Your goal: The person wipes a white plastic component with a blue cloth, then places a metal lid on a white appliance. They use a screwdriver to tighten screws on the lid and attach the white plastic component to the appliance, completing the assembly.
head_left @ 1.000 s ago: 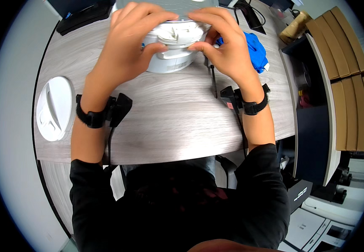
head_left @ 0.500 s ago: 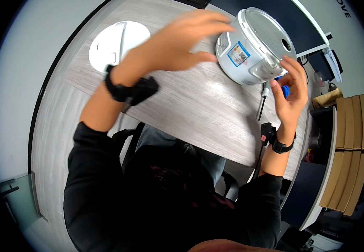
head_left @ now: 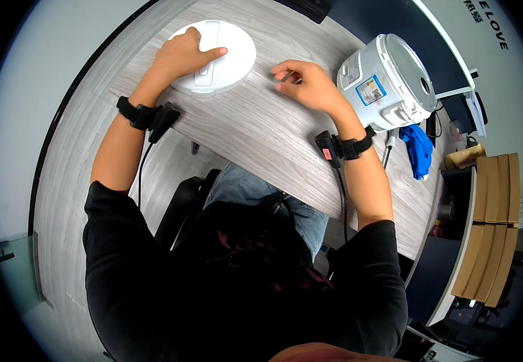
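A round white rice cooker lid (head_left: pixel 235 69) with a raised bar across it is at the far left of the tabletop. My left hand (head_left: pixel 181 55) is closed over the raised bar, thumb on its right side and fingers across its far part. My right hand (head_left: pixel 306 87) hovers between the lid and the rice cooker. Its fingers are loosely curled, apart from the thumb, and nothing is in them. The white rice cooker (head_left: pixel 367 72) stands at the far right, tilted in view, a greyish disc with a dark hole on top and a blue-edged label on its side.
A blue cloth (head_left: pixel 417 151) and a screwdriver-like tool (head_left: pixel 392 137) lie right of my right forearm, by the cooker. Brown cardboard boxes (head_left: pixel 484 229) and a dark shelf unit (head_left: pixel 433 271) stand at the right. The wooden table's (head_left: pixel 261 151) front edge runs above my lap.
My left hand has come down onto the lid, which seems shifted rightward. My right hand has left the cooker's side and moved left. The whole view has shifted.
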`<act>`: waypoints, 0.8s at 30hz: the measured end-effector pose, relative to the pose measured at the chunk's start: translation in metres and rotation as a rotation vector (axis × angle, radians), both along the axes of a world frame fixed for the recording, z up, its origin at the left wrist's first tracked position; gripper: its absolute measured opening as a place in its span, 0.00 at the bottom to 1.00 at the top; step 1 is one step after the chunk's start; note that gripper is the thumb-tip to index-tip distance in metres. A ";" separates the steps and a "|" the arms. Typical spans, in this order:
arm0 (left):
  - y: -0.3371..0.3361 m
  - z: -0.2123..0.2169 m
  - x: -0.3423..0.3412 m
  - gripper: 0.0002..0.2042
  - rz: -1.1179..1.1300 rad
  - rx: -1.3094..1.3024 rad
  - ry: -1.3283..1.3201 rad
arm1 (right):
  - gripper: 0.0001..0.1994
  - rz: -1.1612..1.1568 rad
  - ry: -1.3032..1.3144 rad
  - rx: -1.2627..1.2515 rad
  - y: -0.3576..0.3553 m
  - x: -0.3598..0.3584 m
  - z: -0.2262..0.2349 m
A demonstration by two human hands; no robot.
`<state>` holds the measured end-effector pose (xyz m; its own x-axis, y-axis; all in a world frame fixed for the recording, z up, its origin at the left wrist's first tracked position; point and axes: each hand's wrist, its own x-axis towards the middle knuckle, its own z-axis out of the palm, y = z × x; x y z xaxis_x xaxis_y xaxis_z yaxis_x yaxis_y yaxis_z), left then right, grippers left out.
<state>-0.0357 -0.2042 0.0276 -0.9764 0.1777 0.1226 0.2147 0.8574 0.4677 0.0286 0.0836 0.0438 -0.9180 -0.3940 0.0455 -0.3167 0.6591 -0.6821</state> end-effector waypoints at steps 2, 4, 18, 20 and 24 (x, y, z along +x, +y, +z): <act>0.009 0.003 -0.001 0.40 0.072 -0.126 -0.026 | 0.14 -0.014 -0.015 0.011 -0.009 -0.005 -0.003; 0.010 -0.003 -0.007 0.37 0.065 -0.167 0.003 | 0.14 -0.011 -0.020 0.002 -0.011 -0.007 -0.008; 0.034 0.042 0.030 0.23 -0.431 -0.137 0.351 | 0.16 -0.215 0.304 -0.070 0.033 0.029 0.036; 0.039 0.056 0.030 0.23 -0.586 -0.141 0.400 | 0.19 -0.294 0.368 -0.069 0.043 0.042 0.049; 0.061 0.093 0.038 0.24 -0.926 -0.111 0.348 | 0.30 -0.336 0.404 -0.066 0.073 0.051 0.056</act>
